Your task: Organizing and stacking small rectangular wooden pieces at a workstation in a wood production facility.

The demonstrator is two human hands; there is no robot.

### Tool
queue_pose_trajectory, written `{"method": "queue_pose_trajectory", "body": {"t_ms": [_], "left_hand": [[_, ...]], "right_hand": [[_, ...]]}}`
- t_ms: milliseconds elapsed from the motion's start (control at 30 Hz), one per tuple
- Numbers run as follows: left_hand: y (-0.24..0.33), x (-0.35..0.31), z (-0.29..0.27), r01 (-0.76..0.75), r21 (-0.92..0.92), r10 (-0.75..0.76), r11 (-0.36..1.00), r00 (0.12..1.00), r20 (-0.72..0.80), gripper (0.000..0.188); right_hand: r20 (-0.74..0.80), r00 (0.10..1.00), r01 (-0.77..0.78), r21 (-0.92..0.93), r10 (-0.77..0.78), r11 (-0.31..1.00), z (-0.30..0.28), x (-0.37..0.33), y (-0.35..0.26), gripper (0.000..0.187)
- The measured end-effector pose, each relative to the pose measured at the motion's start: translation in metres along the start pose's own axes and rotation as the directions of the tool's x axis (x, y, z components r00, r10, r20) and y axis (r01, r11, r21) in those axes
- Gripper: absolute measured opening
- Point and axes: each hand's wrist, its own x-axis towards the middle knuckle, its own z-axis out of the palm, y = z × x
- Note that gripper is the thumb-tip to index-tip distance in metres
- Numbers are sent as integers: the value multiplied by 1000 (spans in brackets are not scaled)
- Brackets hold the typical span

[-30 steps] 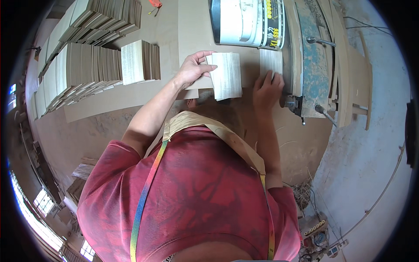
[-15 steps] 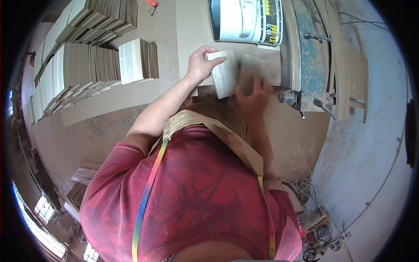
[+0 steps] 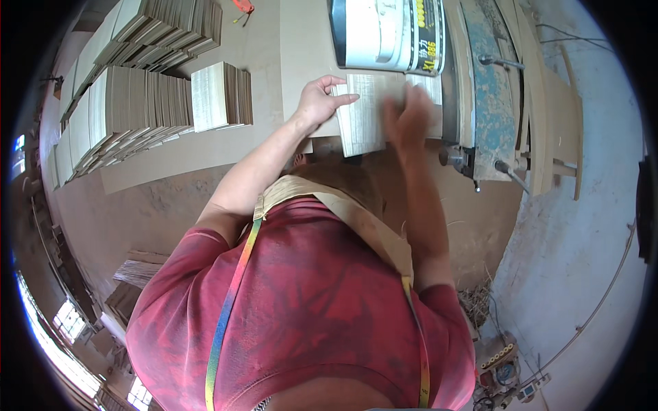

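My left hand is closed on the left edge of a few thin wooden boards, its thumb lying over the top face. These boards are held just in front of the bucket, above the table's near edge. Beside their right edge is my right hand, smeared by motion, so its fingers and anything in them cannot be made out. Another pale flat piece lies behind the right hand, next to the bucket.
A white and black bucket lies at the table's far side. Rows of stacked thin boards and a smaller stack stand at left. A worn blue machine part with metal handles is at right. An orange-handled tool lies far back.
My right hand has moved up and slightly right; the blurred board beside it no longer shows apart. The boards in my left hand have turned more upright and shifted slightly right.
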Motion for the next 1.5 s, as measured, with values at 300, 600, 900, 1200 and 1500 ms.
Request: {"method": "queue_pose_trajectory", "body": {"t_ms": [300,600,900,1200,1500], "left_hand": [[-8,-7,-14,-91,192,116,977,985,-124,44],[3,-17,-17,117,-91,-112,989,992,56,34],[-8,-16,6,12,144,-2,989,997,-73,42],[5,-19,-11,67,-199,-50,978,995,90,34],[-8,-12,10,110,70,-106,991,992,-65,30]], "right_hand": [[-116,993,-20,-228,-6,973,-27,-87,-9,61],[-250,956,84,-274,-156,958,9,13,28,43],[-18,994,107,-146,-111,983,-13,-87,-38,66],[-128,985,54,-418,-118,907,-8,-17,35,45],[75,986,159,-170,-148,973,-3,-66,-45,69]]}}
